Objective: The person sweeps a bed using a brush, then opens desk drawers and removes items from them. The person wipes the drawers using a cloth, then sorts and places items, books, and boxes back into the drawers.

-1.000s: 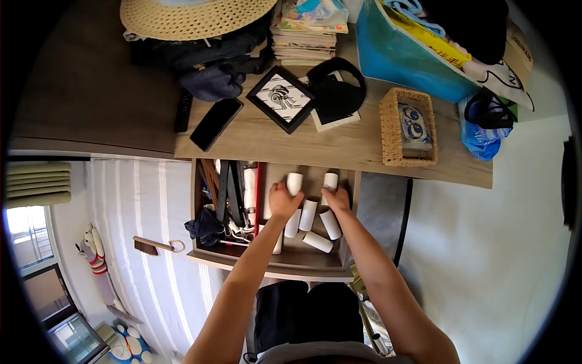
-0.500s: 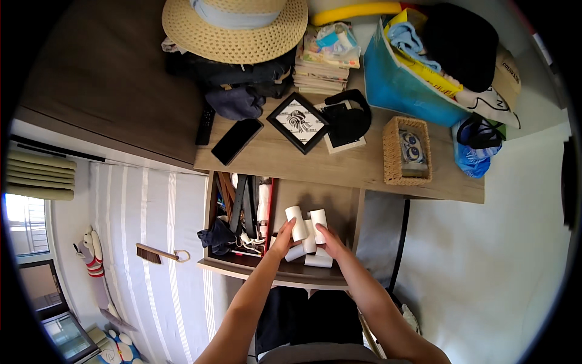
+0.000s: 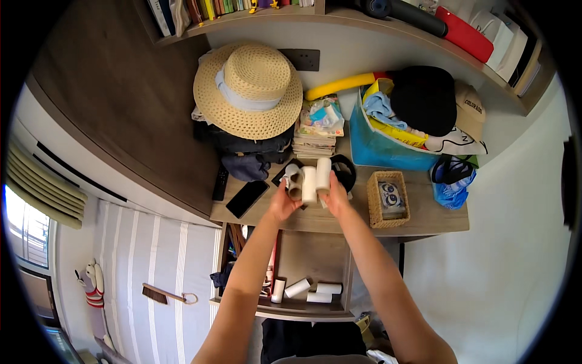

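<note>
My left hand is closed around white rolls; the one at its fingers shows a brownish cardboard core at its end. Between my hands stands another white roll, pressed against its neighbours. My right hand grips a taller-standing white roll by its lower part. Both hands are above the desk, in front of a black picture frame and a black cap-like item, each partly hidden. Several more white rolls lie in the open drawer below my arms.
A black phone and a woven basket flank my hands. Behind them are a straw hat on folded clothes, a stack of booklets and a blue bin. A shelf runs overhead. A brush lies on striped fabric.
My hands have risen out of the drawer and moved forward over the desk, carrying white rolls. Other rolls stay in the drawer. The view has tilted up, bringing the shelf in.
</note>
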A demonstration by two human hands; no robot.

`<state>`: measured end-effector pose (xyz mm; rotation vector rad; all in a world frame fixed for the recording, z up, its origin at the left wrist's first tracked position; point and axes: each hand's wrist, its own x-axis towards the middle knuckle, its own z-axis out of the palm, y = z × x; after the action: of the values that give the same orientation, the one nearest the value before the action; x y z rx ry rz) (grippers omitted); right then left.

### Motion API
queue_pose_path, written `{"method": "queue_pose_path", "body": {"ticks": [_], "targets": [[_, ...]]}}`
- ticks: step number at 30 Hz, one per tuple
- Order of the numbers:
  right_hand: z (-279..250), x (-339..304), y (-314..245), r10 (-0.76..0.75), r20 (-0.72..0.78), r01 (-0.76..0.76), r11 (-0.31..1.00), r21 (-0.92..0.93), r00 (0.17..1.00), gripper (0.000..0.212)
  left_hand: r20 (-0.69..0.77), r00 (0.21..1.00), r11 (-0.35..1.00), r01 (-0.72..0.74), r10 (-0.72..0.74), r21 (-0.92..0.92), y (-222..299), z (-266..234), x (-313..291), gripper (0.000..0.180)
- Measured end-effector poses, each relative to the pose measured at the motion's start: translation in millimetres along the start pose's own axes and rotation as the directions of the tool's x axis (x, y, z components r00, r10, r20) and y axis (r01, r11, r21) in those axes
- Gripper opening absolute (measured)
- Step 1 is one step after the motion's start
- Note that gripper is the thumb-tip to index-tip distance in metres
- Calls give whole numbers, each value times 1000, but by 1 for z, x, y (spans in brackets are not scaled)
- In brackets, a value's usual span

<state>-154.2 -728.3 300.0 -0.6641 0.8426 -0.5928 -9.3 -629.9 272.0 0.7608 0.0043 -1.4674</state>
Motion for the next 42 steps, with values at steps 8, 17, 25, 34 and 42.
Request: {"method": "queue_pose_path", "body": {"ticks": [8,17,25,34,42], "targets": [[-11,11,2,-14,44,14,1000,9,999,56,8,999,994,-45,44,96,-4,-12,15,59],[-70,-55,64,-100,46,105,986,-132,994,42,-197,958,936,-134,206,327,-82,-79,-56,36],[-201,-132,237,184,65,69,-15,-998,981,39,-239,957,-245,274,163,930,-271,-166,-163,66],[-183,-158,244,324,-82,35,-341,-939,943,62,-350,883,-375,453,312,809,-257,-146,-171,57],[-217,-165,274,509,-33,-105,114,-988,860,65,-476,872,-332,485,115,809,-259,-178,-179,79]]}}
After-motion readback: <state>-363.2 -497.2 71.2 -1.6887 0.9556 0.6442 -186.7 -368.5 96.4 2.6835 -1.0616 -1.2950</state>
